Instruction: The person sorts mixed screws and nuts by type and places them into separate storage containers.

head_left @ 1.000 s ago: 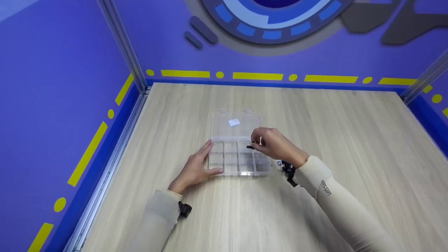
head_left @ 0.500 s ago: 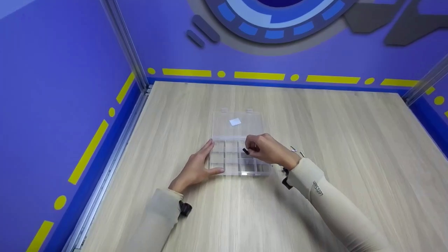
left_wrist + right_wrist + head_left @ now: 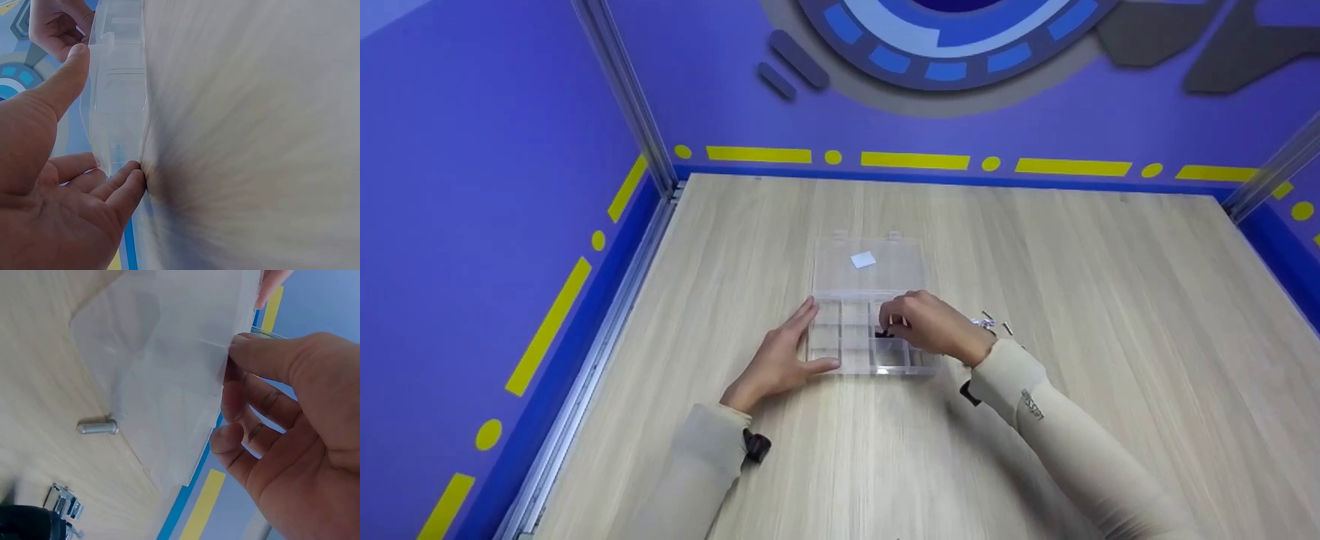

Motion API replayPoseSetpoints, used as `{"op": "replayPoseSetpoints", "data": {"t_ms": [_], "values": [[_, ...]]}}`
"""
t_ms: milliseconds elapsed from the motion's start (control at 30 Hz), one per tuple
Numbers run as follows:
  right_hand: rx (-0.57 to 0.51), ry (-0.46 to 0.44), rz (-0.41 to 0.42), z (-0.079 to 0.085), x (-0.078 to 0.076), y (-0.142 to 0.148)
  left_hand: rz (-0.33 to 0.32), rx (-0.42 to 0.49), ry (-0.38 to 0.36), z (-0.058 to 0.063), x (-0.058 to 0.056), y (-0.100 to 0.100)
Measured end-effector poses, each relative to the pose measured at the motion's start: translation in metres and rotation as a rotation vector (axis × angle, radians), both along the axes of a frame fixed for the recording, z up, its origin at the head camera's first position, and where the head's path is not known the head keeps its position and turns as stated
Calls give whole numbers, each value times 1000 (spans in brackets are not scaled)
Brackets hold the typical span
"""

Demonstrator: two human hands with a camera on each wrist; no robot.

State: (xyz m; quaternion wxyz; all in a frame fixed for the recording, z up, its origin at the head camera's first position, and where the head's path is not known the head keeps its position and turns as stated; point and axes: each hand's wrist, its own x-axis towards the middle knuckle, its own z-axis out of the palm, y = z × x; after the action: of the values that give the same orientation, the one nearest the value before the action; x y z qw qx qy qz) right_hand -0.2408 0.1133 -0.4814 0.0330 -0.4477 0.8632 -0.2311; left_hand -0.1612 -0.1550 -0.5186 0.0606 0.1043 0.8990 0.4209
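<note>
A clear plastic compartment box (image 3: 855, 358) lies on the table with its lid (image 3: 836, 274) folded back. My left hand (image 3: 781, 361) rests against its left side, fingers fairly straight along the wall and thumb at the front edge; the left wrist view shows the fingertips (image 3: 135, 169) touching the box's side. Over the right-hand compartments, my right hand (image 3: 930, 322) pinches a small black piece (image 3: 883, 334), low in a compartment of the third column. The fingers partly cover this piece, and its exact kind is too small to tell. Box walls hide much of it in the right wrist view.
Right of the box lie loose small metal parts (image 3: 984, 323) and a metal pin (image 3: 1008, 328), partly behind my right wrist. Closer up, a metal pin (image 3: 97, 427) lies beside the box wall. A white label (image 3: 863, 259) is on the lid. Blue walls (image 3: 885, 127) border the table.
My right hand has moved left and down into the box with the black piece, uncovering the metal parts on the right. The left hand stays in place against the box.
</note>
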Motion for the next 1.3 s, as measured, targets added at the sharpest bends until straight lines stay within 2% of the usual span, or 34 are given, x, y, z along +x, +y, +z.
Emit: {"op": "replayPoseSetpoints", "data": {"t_ms": [467, 833, 1033, 1300], "values": [[85, -2, -65, 2, 6, -1, -4, 8, 32, 0, 0, -1], [90, -12, -79, 3, 9, 2, 7, -1, 6, -2, -1, 1], [43, -7, -68, 1, 8, 8, 3, 2, 9, -2, 0, 0], [-116, 46, -70, 4, 1, 32, -7, 7, 13, -2, 1, 0]]}}
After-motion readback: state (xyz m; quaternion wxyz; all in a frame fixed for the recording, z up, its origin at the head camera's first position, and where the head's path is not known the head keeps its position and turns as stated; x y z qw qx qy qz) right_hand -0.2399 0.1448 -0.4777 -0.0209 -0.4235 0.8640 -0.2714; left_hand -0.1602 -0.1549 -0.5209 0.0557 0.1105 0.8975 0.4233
